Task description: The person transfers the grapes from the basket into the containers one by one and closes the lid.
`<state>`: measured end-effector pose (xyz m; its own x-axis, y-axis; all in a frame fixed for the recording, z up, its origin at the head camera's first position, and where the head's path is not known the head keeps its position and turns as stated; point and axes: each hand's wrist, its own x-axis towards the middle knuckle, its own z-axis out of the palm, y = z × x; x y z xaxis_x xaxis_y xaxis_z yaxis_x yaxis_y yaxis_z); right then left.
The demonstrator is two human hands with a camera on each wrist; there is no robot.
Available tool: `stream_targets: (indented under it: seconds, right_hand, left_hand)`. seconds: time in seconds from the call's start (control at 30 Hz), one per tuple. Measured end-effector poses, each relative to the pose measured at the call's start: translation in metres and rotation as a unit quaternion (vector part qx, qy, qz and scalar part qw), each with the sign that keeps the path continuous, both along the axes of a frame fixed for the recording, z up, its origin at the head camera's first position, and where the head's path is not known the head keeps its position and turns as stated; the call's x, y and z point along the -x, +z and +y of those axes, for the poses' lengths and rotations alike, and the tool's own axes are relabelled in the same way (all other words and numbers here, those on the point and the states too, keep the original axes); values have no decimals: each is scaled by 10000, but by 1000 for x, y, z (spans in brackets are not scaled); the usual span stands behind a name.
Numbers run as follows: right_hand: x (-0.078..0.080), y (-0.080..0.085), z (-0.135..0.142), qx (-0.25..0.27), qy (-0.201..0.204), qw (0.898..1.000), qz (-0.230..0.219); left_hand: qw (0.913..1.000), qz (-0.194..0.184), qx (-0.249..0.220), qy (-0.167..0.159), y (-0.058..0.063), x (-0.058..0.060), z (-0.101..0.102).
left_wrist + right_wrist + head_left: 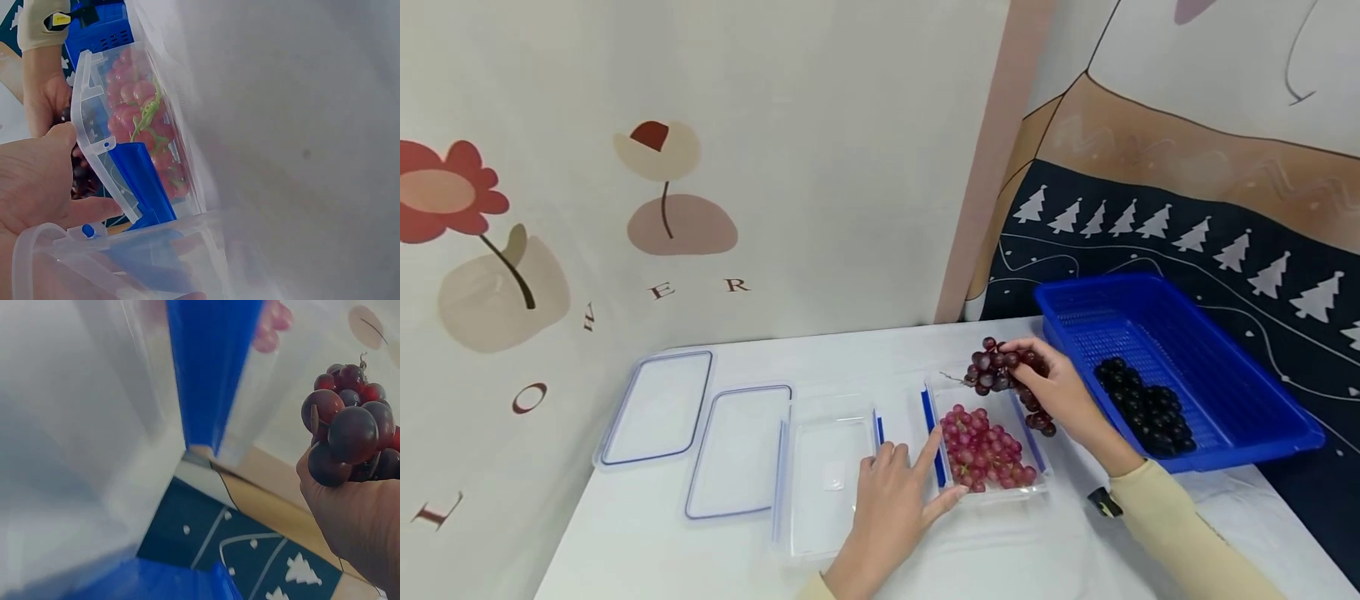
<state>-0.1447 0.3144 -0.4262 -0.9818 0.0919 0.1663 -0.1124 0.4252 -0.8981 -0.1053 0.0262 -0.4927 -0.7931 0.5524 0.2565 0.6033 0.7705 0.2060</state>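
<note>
My right hand (pixel 1051 385) holds a bunch of dark red grapes (pixel 992 369) over the far part of a clear plastic container (pixel 1004 498) with blue side clips. In the right wrist view, the dark grapes (pixel 353 434) sit above the curled fingers. A bunch of pinkish-red grapes (pixel 981 450) lies inside that container, its green stem showing in the left wrist view. My left hand (pixel 891 500) is spread, its fingers straight, with the index fingertip at the container's left rim. Beside it stands a second clear container (pixel 827 483), partly covered by the left hand.
Two clear lids with blue seals, one (pixel 658 408) at the far left and another (pixel 737 454) beside it, lie on the white table (pixel 985 558). At the right stands a blue plastic basket (pixel 1240 417) with black grapes (pixel 1146 408) inside. A printed curtain hangs behind.
</note>
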Motion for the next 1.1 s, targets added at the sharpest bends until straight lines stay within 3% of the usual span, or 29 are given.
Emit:
stream_targets:
  seconds: [0.33, 0.5, 0.63, 0.97, 1.1]
  right_hand:
    - [13, -29, -9, -113, 317, 9994, 67]
    - [19, -34, -13, -508, 365, 9980, -66]
    - [24, -36, -19, -1111, 531, 9924, -27]
    - [26, -40, -24, -2802, 1048, 9540, 205]
    - [27, -41, -20, -3562, 1143, 9257, 555]
  left_hand:
    - [10000, 8, 17, -69, 1, -1, 5]
    - [9999, 100, 39, -42, 1, -1, 4]
    - [9999, 147, 45, -17, 1, -2, 3]
    - [9999, 159, -25, -61, 0, -2, 3]
    - [9999, 160, 22, -22, -1, -1, 2]
